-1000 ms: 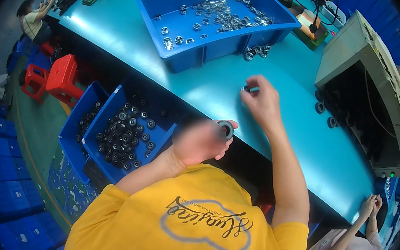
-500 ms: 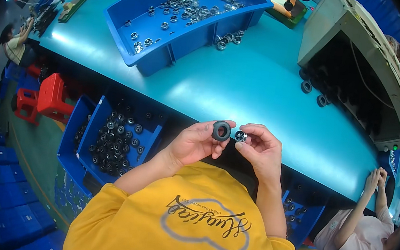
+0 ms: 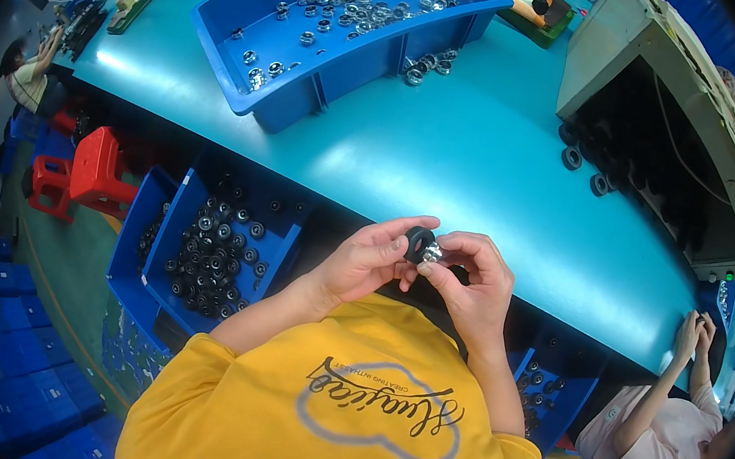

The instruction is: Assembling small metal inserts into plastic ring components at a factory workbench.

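Observation:
Between the fingers of my left hand (image 3: 366, 258) is a black rubber tyre (image 3: 417, 244), turned partly sideways. My right hand (image 3: 476, 278) pinches a small chrome wheel rim (image 3: 431, 252) with thumb and fingers. The rim sits against the tyre's right side; how far into its hole it reaches is hidden. Both hands are close together in front of my chest, above the near edge of the teal table (image 3: 365, 175).
A blue bin (image 3: 263, 107) of chrome rims stands on the table, with several loose rims (image 3: 427, 66) beside it. Black tyres (image 3: 572, 158) lie by a box-like machine's opening (image 3: 575, 81). Below the edge, a blue crate (image 3: 164, 283) holds assembled wheels. Another person (image 3: 652, 434) works at right.
My right hand has moved left and brought the rim up against the tyre. The tyre has turned from facing up to a more sideways tilt.

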Demonstrator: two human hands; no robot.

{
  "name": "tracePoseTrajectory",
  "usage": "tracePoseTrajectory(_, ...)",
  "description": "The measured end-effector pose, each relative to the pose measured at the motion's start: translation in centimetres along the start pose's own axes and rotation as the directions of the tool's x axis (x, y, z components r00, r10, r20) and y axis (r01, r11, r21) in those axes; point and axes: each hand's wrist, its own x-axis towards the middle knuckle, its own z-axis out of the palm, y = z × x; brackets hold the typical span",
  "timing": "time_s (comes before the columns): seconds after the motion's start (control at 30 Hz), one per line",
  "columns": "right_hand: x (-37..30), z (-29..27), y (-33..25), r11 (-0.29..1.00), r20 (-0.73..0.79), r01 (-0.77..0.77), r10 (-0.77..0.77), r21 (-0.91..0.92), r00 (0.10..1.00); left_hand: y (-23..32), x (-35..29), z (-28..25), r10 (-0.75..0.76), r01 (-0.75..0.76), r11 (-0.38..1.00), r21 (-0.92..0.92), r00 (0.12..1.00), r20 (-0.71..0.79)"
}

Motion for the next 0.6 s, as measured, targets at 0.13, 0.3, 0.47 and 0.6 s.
tracePoseTrajectory(0.13,0.4,0.2,0.1,0.951,-0.007,0.213,-0.220,-0.222,0.975,-0.4,0.1,-0.5,0.003,-0.003,0.999,0.052,1.000,-0.005)
tracePoseTrajectory(0.3,-0.2,0.5,-0.7,0.918,-0.015,0.183,-0.201,-0.352,0.979,-0.3,-0.3,0.6,0.019,-0.011,0.988,0.155,0.998,-0.055)
tracePoseTrajectory(0.47,-0.9,1.4,0.2,0.868,0.012,0.213,-0.233,-0.448,0.972,-0.8,-0.2,1.5,0.068,-0.046,0.934,0.354,0.996,-0.050)
tracePoseTrajectory(0.6,-0.8,1.2,-0.6,0.958,0.056,0.129,-0.119,-0.256,0.991,-1.1,0.0,1.4,0.119,-0.043,0.903,0.428,0.981,-0.152)
